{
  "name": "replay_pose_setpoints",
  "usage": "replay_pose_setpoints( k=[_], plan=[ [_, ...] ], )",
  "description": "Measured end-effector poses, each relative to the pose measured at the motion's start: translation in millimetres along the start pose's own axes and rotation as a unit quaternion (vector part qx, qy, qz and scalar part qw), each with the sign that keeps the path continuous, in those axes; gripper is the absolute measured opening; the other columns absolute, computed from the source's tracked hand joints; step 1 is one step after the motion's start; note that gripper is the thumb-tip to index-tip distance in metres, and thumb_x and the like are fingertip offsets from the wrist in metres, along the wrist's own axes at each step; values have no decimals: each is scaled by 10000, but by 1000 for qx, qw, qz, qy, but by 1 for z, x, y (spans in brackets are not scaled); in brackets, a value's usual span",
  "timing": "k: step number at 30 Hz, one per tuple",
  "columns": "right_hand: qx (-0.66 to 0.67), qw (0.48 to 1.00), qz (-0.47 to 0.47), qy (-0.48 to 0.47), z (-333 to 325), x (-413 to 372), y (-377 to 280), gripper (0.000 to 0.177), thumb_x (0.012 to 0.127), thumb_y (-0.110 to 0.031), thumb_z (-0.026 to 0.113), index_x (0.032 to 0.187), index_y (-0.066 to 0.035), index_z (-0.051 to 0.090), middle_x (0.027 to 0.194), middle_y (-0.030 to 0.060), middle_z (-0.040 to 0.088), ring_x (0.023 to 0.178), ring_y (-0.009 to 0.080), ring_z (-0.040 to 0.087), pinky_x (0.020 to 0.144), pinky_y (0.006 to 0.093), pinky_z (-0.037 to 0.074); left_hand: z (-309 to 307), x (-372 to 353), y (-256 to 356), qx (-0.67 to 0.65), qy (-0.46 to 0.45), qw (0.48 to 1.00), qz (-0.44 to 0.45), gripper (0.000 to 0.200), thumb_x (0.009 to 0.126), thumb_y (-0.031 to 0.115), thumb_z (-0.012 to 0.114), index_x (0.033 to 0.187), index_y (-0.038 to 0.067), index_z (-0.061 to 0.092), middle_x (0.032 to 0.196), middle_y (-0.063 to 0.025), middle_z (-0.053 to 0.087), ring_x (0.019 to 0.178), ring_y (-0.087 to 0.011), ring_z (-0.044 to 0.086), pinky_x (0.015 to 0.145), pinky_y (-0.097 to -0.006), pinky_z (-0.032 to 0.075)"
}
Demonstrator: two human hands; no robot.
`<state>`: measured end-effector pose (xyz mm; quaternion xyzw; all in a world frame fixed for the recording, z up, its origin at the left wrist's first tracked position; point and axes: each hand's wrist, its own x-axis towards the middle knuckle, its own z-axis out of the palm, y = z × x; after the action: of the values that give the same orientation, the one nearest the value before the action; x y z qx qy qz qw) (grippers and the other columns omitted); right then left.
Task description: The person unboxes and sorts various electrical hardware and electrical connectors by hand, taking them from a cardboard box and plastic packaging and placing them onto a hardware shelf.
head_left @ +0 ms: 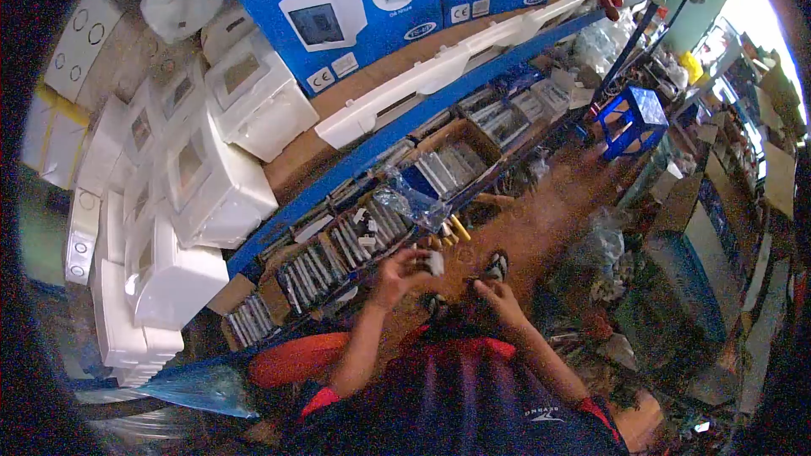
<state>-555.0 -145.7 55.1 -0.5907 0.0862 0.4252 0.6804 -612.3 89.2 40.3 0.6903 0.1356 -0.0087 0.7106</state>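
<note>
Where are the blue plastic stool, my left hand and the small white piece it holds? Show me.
Blue plastic stool (646, 108), head view: on the seat.
Left hand (397, 278), head view: middle of the hand.
Small white piece (436, 263), head view: visible side.
</note>
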Motion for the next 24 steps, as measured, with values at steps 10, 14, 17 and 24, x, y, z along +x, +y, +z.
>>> replay_pose_setpoints(
  k=[10,14,17,24],
  plan=[
    [-124,991,-12,51,-9,25,40,519,804,-233,692,1199,10,461,999,89,609,876,163,586,798,270,474,-51,40,-35,34,81,996,23,248,850,227,625,1015,43,615,929,-18,630,818,-102,580,729,-264,480],
    [-90,992,52,69,9,-9,-17,395,827,-214,665,1121,12,528,975,72,618,874,149,582,770,262,477,-125,76,-46,264,271,926,7,235,845,160,559,1039,36,608,975,-118,636,902,-236,600,794,-333,460],
    [-88,995,30,22,1,-1,-12,304,843,-196,642,1056,8,567,955,58,624,839,132,579,729,257,480,-161,105,-114,412,256,873,-47,264,786,66,547,1037,-4,590,992,-191,616,988,-359,568,855,-400,439],
    [-86,995,41,26,1,9,-12,267,847,-159,624,1047,10,571,978,59,626,846,128,584,741,259,474,-151,102,-133,392,219,892,-55,398,750,60,636,1125,7,515,1098,-184,556,1029,-360,537,868,-409,423]
  ],
)
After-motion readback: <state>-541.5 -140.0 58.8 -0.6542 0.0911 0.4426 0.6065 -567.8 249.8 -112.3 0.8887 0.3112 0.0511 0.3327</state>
